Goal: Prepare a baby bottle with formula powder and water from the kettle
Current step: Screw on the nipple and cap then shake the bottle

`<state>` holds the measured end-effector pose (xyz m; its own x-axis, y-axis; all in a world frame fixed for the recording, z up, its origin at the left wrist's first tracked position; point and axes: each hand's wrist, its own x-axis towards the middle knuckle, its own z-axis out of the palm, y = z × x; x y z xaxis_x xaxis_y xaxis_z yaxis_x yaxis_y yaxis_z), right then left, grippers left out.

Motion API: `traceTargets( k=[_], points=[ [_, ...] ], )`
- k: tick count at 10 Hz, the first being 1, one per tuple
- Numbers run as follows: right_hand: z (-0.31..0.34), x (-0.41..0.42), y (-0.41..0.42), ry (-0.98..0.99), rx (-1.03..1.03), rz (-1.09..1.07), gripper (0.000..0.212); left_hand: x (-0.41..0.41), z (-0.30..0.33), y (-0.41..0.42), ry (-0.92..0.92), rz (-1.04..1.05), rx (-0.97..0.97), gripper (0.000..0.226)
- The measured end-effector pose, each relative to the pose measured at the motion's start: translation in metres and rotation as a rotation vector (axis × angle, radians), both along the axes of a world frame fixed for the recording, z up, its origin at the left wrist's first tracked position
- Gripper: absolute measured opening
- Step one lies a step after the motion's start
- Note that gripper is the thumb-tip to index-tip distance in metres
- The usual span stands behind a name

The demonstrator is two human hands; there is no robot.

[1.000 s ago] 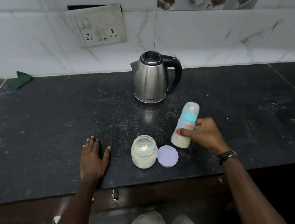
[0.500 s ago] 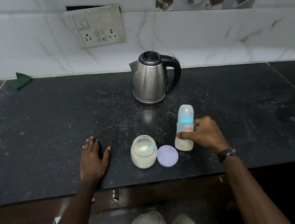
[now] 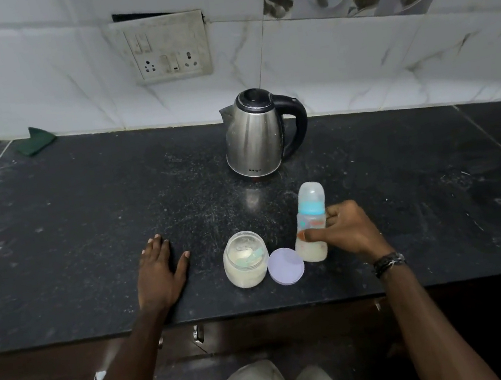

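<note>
We have the baby bottle standing upright on the black countertop, capped, with milky liquid in its lower part, just right of the lilac lid and the open formula jar. Our right hand wraps it at mid-body, thumb across the front and fingers curled behind. Our left hand lies flat on the counter with fingers straight, holding nothing, well left of the jar. The kettle stands behind, apart from everything. The step looks to us like setting the mixed bottle down, so we should feel the base sit flat before loosening our fingers, then draw the hand away to the right, clear of the lid and jar, so that nothing gets nudged over.
</note>
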<state>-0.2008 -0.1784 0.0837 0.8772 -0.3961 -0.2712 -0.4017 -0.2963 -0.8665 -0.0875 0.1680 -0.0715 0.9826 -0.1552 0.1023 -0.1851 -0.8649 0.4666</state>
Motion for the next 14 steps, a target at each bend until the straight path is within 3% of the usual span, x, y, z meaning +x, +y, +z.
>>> traceTargets(
  k=[2,3,6,7,8,9,10,11,12,13,14],
  points=[
    [-0.004,0.0,-0.003,0.022,-0.024,0.009,0.034,0.0,-0.001,0.0,0.001,-0.001,0.001,0.068],
    [-0.009,-0.003,-0.001,-0.029,0.0,-0.011,0.027,0.002,-0.001,0.0,-0.006,-0.001,-0.001,0.068],
    [-0.007,-0.003,0.001,-0.05,-0.028,-0.014,0.031,0.002,-0.001,-0.001,0.005,-0.004,0.014,0.069],
    [-0.004,-0.005,0.002,0.013,-0.032,0.094,0.03,0.001,-0.001,0.001,-0.006,-0.002,-0.001,0.067],
    [-0.005,-0.004,0.002,-0.043,0.009,0.021,0.026,0.001,0.0,-0.001,-0.009,-0.002,0.006,0.067],
    [-0.001,-0.002,-0.002,0.095,-0.106,0.111,0.041,0.001,-0.002,0.0,0.001,0.0,0.004,0.067],
    [-0.002,-0.003,-0.001,0.104,-0.072,0.07,0.047,0.002,-0.001,0.0,-0.006,0.001,-0.005,0.068],
    [-0.001,0.0,-0.001,0.014,-0.044,0.026,0.026,0.0,-0.001,-0.001,0.003,0.001,-0.002,0.067],
    [-0.001,0.001,-0.006,0.136,-0.063,0.112,0.027,0.001,0.0,0.0,-0.001,0.0,-0.004,0.068],
    [-0.001,-0.001,-0.01,0.089,-0.163,0.073,0.031,0.001,-0.001,0.0,0.001,-0.001,-0.001,0.068],
    [0.0,-0.001,-0.013,0.081,-0.054,0.081,0.027,0.001,-0.002,0.0,0.006,-0.002,-0.005,0.068]
  ],
)
